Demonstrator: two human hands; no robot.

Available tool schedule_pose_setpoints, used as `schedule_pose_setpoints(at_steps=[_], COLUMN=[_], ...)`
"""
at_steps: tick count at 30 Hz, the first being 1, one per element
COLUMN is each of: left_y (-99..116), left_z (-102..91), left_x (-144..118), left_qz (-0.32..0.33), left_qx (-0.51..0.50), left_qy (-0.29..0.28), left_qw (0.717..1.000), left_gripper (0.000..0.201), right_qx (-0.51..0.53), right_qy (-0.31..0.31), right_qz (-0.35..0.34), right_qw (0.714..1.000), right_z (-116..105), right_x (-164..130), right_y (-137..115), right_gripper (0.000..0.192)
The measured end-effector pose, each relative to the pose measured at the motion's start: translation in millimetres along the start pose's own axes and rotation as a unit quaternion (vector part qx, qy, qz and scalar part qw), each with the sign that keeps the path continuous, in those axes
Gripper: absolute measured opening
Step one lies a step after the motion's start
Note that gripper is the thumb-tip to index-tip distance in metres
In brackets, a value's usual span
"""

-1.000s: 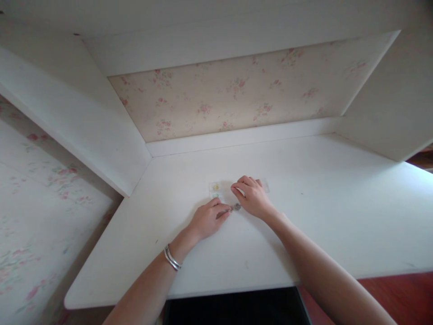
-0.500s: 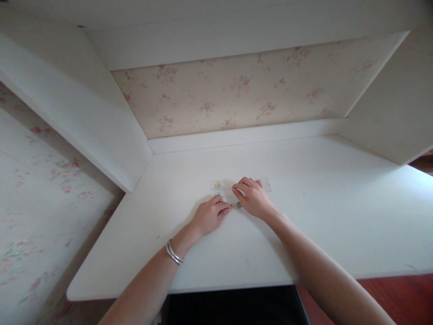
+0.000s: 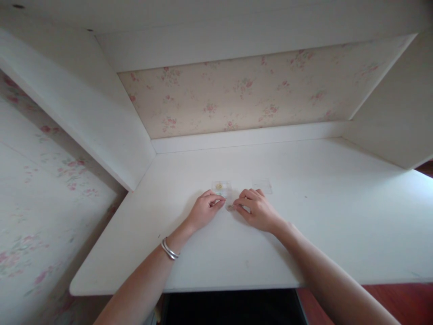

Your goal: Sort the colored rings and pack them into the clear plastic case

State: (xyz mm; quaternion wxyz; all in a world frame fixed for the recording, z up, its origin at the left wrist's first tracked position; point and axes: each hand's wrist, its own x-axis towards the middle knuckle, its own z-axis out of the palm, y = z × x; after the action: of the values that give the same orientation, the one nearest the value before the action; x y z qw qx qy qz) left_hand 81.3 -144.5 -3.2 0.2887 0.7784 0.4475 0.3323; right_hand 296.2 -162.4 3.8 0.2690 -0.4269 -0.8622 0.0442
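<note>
My left hand (image 3: 204, 210), with silver bangles on its wrist, lies on the white desk (image 3: 338, 216), its thumb and forefinger pinched together at the near edge of a clear plastic packet (image 3: 221, 186). A small yellow item shows inside the packet. My right hand (image 3: 257, 210) lies just to the right, and its fingertips pinch a small round metal piece (image 3: 230, 207) against the desk. The piece sits between the two hands, which are almost touching. A second clear plastic part (image 3: 262, 186) lies just beyond my right hand's knuckles.
The desk sits in a white alcove with side panels left (image 3: 84, 117) and right (image 3: 392, 113) and a floral papered back wall (image 3: 243, 95). A dark opening (image 3: 230, 307) lies under the front edge. Red floor (image 3: 416, 298) shows at the lower right.
My right hand has slid back off the clear packet toward me, uncovering its right part. The metal piece has shifted slightly left, now at my right fingertips. My left fingers moved up to the packet's edge.
</note>
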Motion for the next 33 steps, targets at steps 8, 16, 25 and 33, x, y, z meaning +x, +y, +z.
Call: schedule_pose_setpoints(at_steps=[8,16,25,33], left_y=[2.6,-11.5,-6.1,13.2], left_z=[-4.6,1.5,-10.2,-10.4], left_x=[31.3,77.3,38.0,-6.4], left_qz=[0.027,-0.001,0.026,0.042], left_qx=[0.114,0.190,0.134,0.148], left_qy=[0.036,-0.011,0.040,0.024], left_qw=[0.993,0.982,0.990,0.988], left_gripper=[0.024,0.023,0.027,0.027], right_qx=[-0.038,-0.053,-0.037,-0.013], right_qy=[-0.050,-0.045,-0.033,-0.024], right_qz=[-0.023,-0.022,-0.033,-0.013], right_qw=[0.998,0.997,0.998,1.000], right_z=[4.6,8.2,7.9,10.4], right_x=[0.9,-0.2,0.3,1.4], right_y=[-12.9,-9.7,-9.1,-9.3], right_gripper=[0.018,0.020,0.021,0.019])
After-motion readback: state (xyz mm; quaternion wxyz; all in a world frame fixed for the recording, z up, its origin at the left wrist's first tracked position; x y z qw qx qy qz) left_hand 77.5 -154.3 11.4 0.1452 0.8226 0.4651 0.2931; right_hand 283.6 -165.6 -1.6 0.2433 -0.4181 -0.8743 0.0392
